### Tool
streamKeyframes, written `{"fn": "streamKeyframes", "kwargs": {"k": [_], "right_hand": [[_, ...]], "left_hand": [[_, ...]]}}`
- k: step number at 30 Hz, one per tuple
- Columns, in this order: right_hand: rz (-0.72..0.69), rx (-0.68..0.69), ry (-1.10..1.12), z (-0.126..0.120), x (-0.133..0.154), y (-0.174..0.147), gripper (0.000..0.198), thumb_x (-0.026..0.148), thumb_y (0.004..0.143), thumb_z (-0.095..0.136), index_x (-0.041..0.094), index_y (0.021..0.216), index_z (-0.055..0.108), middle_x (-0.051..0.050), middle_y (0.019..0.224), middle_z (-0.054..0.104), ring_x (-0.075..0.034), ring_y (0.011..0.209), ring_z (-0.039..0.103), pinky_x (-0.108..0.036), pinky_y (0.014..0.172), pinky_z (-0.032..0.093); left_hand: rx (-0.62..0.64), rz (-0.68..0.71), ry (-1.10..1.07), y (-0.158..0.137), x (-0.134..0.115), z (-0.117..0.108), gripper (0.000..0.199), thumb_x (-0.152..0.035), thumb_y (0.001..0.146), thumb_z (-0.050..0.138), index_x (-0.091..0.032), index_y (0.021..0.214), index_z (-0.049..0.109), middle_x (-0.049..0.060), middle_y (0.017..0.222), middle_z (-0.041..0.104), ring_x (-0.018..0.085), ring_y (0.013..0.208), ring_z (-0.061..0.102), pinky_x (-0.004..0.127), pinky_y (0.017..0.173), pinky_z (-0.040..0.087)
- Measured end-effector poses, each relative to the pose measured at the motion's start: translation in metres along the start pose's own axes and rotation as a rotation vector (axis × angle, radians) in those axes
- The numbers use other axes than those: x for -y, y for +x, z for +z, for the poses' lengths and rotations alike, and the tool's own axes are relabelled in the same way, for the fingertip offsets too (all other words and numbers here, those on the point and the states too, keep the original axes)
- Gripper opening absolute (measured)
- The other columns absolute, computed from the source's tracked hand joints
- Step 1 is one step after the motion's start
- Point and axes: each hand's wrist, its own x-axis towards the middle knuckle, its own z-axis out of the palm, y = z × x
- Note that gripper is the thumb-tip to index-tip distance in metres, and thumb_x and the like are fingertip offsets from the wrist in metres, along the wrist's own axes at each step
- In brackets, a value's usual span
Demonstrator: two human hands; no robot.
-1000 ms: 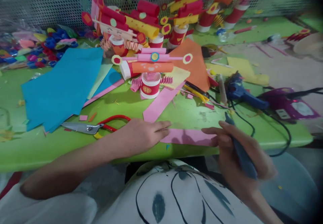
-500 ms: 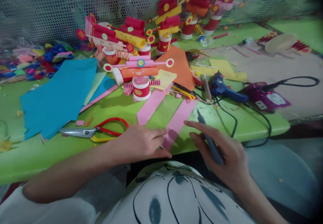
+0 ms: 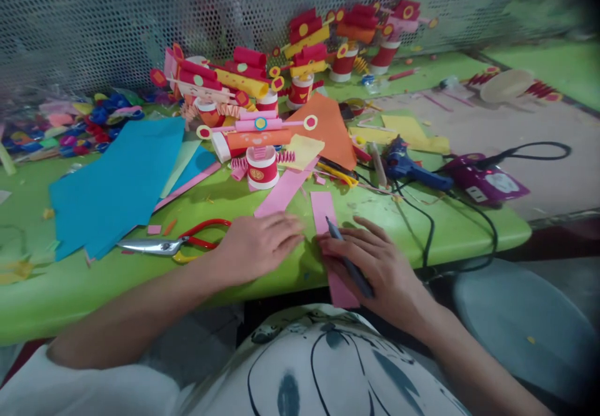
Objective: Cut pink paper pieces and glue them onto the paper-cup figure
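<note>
My right hand (image 3: 370,260) grips a grey marker pen (image 3: 347,253) with its tip pointing away from me. Its fingers also touch a pink paper strip (image 3: 323,205), which runs nearly straight toward me and hangs past the table edge. To the left, my left hand (image 3: 262,247) lies palm down with its fingers stretched out, apart from that strip and holding nothing visible. Close by are red-and-yellow-handled scissors (image 3: 162,247), partly behind the left wrist. A second pink strip (image 3: 284,191) slants beyond the left fingertips.
A paper figure (image 3: 262,172) stands ahead, with several similar ones behind it. Blue sheets (image 3: 117,185) lie left, an orange sheet (image 3: 328,128) in the middle. A blue glue gun (image 3: 415,169) and a purple power socket (image 3: 487,182) with cables are on the right.
The pink strip has turned from slanting to nearly straight. My right hand has moved left onto it with the marker pen, and my left hand has come off it.
</note>
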Motion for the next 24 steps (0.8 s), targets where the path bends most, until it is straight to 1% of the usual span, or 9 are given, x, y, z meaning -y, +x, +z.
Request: {"fn": "streamKeyframes", "kwargs": {"k": [4,7,9,12,14,15,17,20,24], "right_hand": [[-0.073,0.144,0.131,-0.020,-0.014,0.000,0.035,0.007,0.095,0.061,0.028,0.123,0.063,-0.001,0.118,0.082,-0.021,0.117,0.075,-0.058,0.132,0.021],[-0.114,0.227,0.158,-0.035,-0.027,0.003,0.042,0.009,0.091,0.063,0.030,0.126,0.064,0.000,0.118,0.082,-0.024,0.125,0.073,-0.060,0.134,0.015],[-0.111,0.225,0.121,-0.043,-0.033,0.007,0.043,0.012,0.089,0.063,0.032,0.128,0.065,-0.001,0.117,0.082,-0.028,0.126,0.072,-0.064,0.133,0.013],[-0.050,0.045,0.004,-0.047,-0.030,0.012,0.043,0.012,0.090,0.064,0.032,0.127,0.066,-0.002,0.110,0.082,-0.029,0.108,0.076,-0.064,0.123,0.035],[0.017,-0.088,-0.002,-0.043,-0.021,0.014,0.044,0.010,0.091,0.065,0.030,0.130,0.066,-0.004,0.106,0.080,-0.026,0.095,0.075,-0.050,0.101,0.055],[0.041,-0.114,0.024,-0.038,-0.016,0.014,0.045,0.008,0.092,0.065,0.029,0.132,0.065,-0.005,0.106,0.080,-0.025,0.092,0.073,-0.044,0.089,0.058],[0.049,-0.099,0.048,-0.026,-0.008,0.013,0.047,0.006,0.093,0.063,0.025,0.135,0.062,-0.007,0.109,0.080,-0.024,0.092,0.073,-0.039,0.079,0.058],[0.006,-0.036,-0.073,-0.009,-0.007,0.009,0.046,0.005,0.093,0.062,0.024,0.135,0.061,-0.010,0.114,0.081,-0.029,0.097,0.073,-0.044,0.081,0.057],[0.044,-0.009,-0.133,0.000,-0.016,0.003,0.044,0.006,0.095,0.062,0.022,0.136,0.059,-0.010,0.109,0.081,-0.031,0.095,0.071,-0.046,0.080,0.056]], "left_hand": [[0.181,0.058,0.188,-0.002,0.010,0.003,0.042,-0.016,0.107,0.048,-0.019,0.147,0.060,0.007,0.157,0.062,0.018,0.114,0.076,0.025,0.062,0.056],[0.328,0.061,0.268,-0.004,0.007,0.002,0.046,-0.018,0.107,0.047,-0.023,0.151,0.058,0.008,0.159,0.059,0.019,0.102,0.078,0.027,0.057,0.053],[0.347,0.035,0.302,-0.003,0.001,0.001,0.040,-0.025,0.109,0.046,-0.025,0.146,0.062,0.010,0.157,0.060,0.019,0.092,0.078,0.027,0.055,0.052],[0.342,-0.006,0.346,-0.001,-0.009,0.002,0.040,-0.038,0.111,0.043,-0.023,0.139,0.066,0.012,0.147,0.065,0.019,0.079,0.076,0.029,0.049,0.049],[0.352,-0.029,0.355,0.001,-0.015,0.005,0.042,-0.043,0.111,0.043,-0.021,0.139,0.065,0.013,0.138,0.068,0.021,0.079,0.075,0.029,0.046,0.047],[0.358,-0.034,0.356,0.002,-0.017,0.006,0.043,-0.045,0.110,0.044,-0.020,0.140,0.065,0.013,0.135,0.069,0.021,0.079,0.075,0.029,0.045,0.046],[0.343,-0.037,0.360,0.002,-0.018,0.008,0.045,-0.047,0.110,0.045,-0.020,0.142,0.063,0.013,0.132,0.070,0.021,0.078,0.075,0.030,0.044,0.045],[0.223,0.002,0.348,-0.001,-0.015,0.005,0.047,-0.048,0.111,0.044,-0.018,0.139,0.065,0.010,0.128,0.074,0.020,0.080,0.076,0.031,0.045,0.045],[0.108,-0.020,0.348,-0.009,-0.004,-0.006,0.031,-0.034,0.110,0.049,-0.017,0.117,0.074,0.006,0.121,0.078,0.015,0.074,0.074,0.030,0.044,0.040]]}}
